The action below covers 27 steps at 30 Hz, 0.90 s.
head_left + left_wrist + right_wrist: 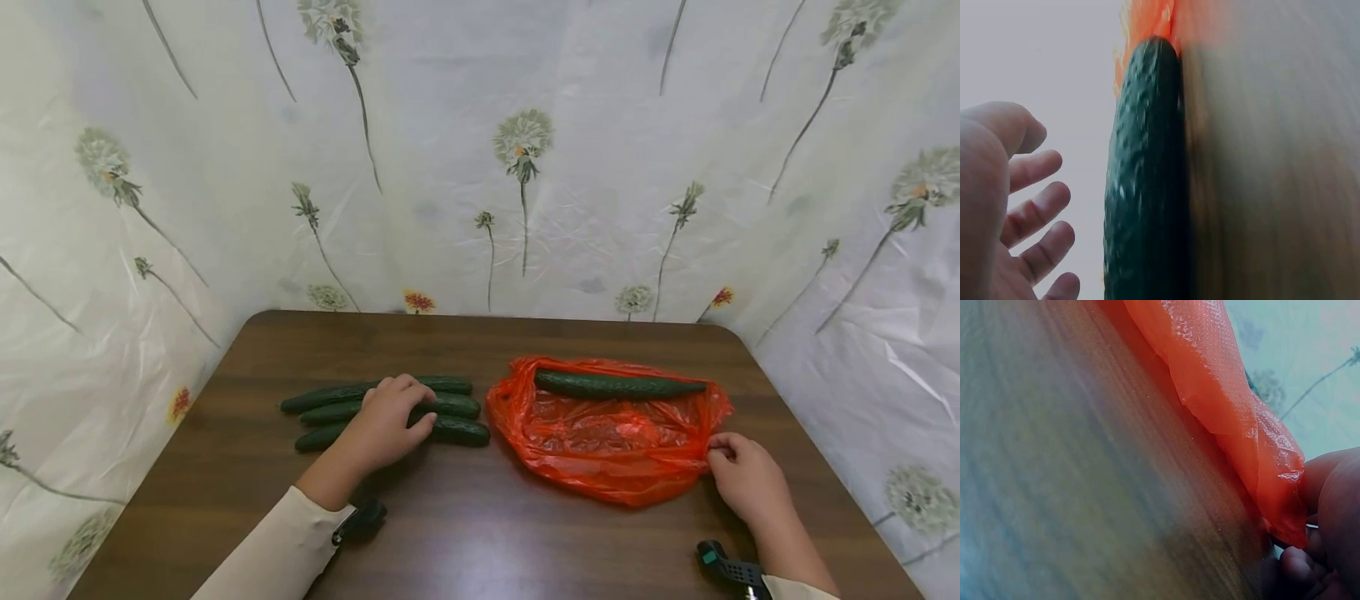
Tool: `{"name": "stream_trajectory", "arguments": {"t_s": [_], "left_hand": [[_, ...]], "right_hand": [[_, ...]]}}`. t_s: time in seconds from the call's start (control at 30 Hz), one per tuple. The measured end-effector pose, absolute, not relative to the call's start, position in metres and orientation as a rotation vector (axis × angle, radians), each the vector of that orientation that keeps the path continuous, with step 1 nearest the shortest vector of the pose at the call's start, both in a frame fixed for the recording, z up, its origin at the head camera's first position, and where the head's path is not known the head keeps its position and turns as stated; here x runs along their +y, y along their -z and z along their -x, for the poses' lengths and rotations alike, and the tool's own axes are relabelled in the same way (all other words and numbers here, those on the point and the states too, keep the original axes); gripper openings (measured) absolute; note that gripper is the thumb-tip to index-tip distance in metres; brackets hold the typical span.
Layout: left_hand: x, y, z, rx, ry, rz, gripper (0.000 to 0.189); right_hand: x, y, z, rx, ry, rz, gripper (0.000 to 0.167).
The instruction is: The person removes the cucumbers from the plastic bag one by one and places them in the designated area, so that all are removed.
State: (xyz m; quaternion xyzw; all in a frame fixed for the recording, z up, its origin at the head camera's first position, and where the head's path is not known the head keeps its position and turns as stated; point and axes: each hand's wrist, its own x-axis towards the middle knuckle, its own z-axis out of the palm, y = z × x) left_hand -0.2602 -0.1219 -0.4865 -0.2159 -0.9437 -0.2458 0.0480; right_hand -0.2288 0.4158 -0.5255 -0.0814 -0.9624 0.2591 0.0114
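Observation:
Three dark green cucumbers lie side by side at the left: a far one (322, 397), a middle one (456, 406) and a near one (461, 431). Over them hovers my left hand (393, 425), fingers loosely bent and spread. The left wrist view shows a gap between these fingers (1038, 212) and the nearest cucumber (1147, 175). To the right lies a red plastic bag (622, 475), its mouth spread wide, with one cucumber (618, 386) along its far side. My right hand (750, 479) pinches the bag's right edge between thumb and fingers.
Everything lies on a brown wooden table (487, 533) with rounded far corners. A sheet (450, 167) printed with dandelions hangs behind it and at both sides. Each wrist wears a dark strap, the right one (731, 569) close over the tabletop.

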Motion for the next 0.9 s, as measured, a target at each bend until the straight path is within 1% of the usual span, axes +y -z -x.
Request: {"name": "stream_trajectory", "arguments": {"t_s": [0.43,0.67,0.9], "left_hand": [[-0.083,0.477,0.273,-2.826,0.724,0.803,0.021],[-0.065,0.474,0.277,-2.809,0.733,0.836,0.02],[-0.043,0.471,0.288,-2.797,0.693,0.867,0.025]], "right_hand": [[0.414,0.528,0.228,-3.005,-0.809,0.241,0.037],[0.411,0.53,0.228,-3.011,-0.838,0.246,0.035],[0.417,0.524,0.228,-3.005,-0.824,0.249,0.036]]}}
